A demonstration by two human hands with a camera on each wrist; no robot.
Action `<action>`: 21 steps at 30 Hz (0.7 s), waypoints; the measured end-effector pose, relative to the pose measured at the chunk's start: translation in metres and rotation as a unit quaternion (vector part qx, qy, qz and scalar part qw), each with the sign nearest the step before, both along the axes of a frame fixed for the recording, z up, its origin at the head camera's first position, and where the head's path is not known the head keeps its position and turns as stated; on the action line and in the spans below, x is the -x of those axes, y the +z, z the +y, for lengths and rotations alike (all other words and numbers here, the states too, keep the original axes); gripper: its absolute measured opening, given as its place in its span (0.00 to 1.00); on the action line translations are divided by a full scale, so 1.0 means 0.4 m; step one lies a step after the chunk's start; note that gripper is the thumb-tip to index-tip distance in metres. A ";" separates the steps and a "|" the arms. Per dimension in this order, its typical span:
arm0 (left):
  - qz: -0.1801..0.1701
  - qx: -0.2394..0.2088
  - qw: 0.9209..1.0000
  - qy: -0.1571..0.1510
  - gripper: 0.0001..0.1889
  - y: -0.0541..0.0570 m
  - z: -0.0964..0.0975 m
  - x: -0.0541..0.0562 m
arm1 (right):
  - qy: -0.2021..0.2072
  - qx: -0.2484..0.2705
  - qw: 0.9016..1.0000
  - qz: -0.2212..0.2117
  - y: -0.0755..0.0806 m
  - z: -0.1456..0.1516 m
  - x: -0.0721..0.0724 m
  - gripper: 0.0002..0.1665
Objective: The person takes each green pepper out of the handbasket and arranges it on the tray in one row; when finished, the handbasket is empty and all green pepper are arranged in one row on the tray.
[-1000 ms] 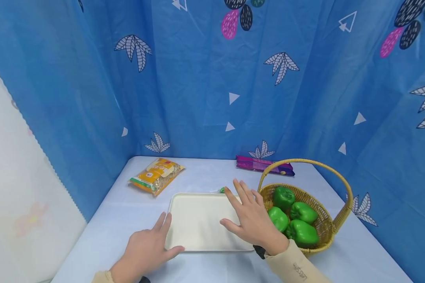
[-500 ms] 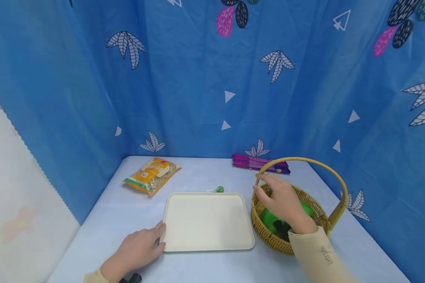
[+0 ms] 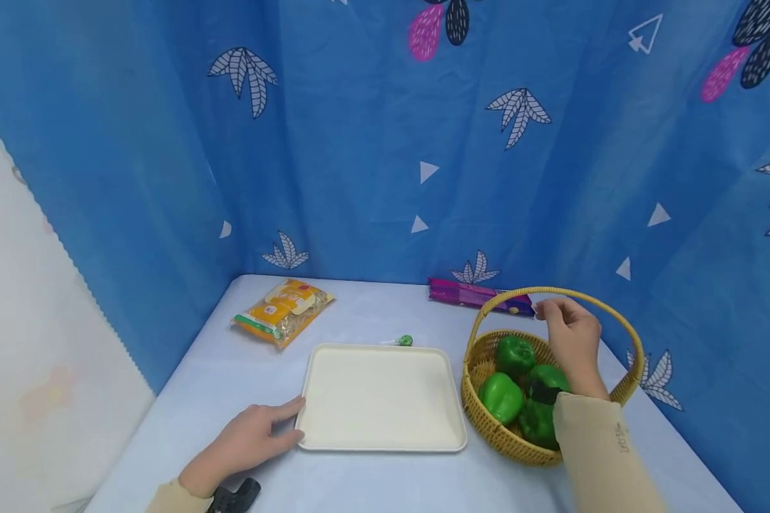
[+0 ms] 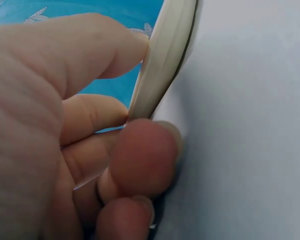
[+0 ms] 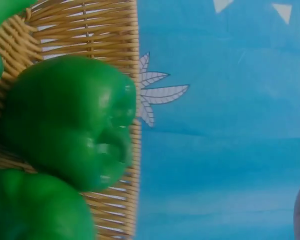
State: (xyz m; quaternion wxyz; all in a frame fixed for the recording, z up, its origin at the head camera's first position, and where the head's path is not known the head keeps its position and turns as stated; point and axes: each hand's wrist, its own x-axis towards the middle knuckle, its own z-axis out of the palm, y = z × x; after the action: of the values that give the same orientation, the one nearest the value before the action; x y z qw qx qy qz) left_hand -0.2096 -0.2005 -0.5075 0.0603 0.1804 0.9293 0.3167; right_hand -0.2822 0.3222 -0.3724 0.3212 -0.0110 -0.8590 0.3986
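In the head view my left hand (image 3: 253, 434) lies beside the cream rectangular tray (image 3: 385, 399), thumb and index finger touching its left edge. The left wrist view shows thumb and a finger against the outside of the tray's rim (image 4: 165, 55), other fingers bent below. My right hand (image 3: 574, 338) is over the wicker basket (image 3: 497, 434), within the outline of its arched handle. Its fingers bend loosely, tips right at the right end of a purple packet (image 3: 465, 293) in this view. Several green bell peppers (image 3: 502, 397) sit in the basket; my right wrist partly covers them.
Behind the tray lies a green lollipop (image 3: 404, 340). A yellow-orange bag of dried food (image 3: 285, 313) is at the back left. Blue patterned curtain (image 3: 359, 142) encloses the back and sides of the white-covered table (image 3: 366, 484).
My right hand has moved from over the tray, across the basket, to its far right side. My left hand has settled against the tray's left edge. The head view has shifted slightly.
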 end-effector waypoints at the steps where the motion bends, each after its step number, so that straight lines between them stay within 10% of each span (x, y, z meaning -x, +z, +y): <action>1: -0.002 -0.005 1.000 0.001 0.35 0.000 -0.003 0.003 | -0.002 0.017 1.000 0.000 -0.008 0.005 0.006 0.25; 15: -0.039 -0.025 0.999 0.014 0.32 -0.007 0.007 0.008 | -0.085 0.005 0.996 -0.018 -0.140 0.061 0.031 0.20; 21: -0.044 -0.013 0.999 0.022 0.32 0.004 0.000 0.007 | -0.039 -0.014 0.997 -0.071 -0.141 0.054 0.042 0.22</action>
State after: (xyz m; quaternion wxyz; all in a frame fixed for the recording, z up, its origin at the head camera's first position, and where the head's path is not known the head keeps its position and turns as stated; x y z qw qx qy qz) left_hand -0.2122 -0.2006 -0.5060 0.0920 0.1465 0.9251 0.3381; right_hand -0.2990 0.3439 -0.4289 0.2746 -0.0679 -0.8840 0.3721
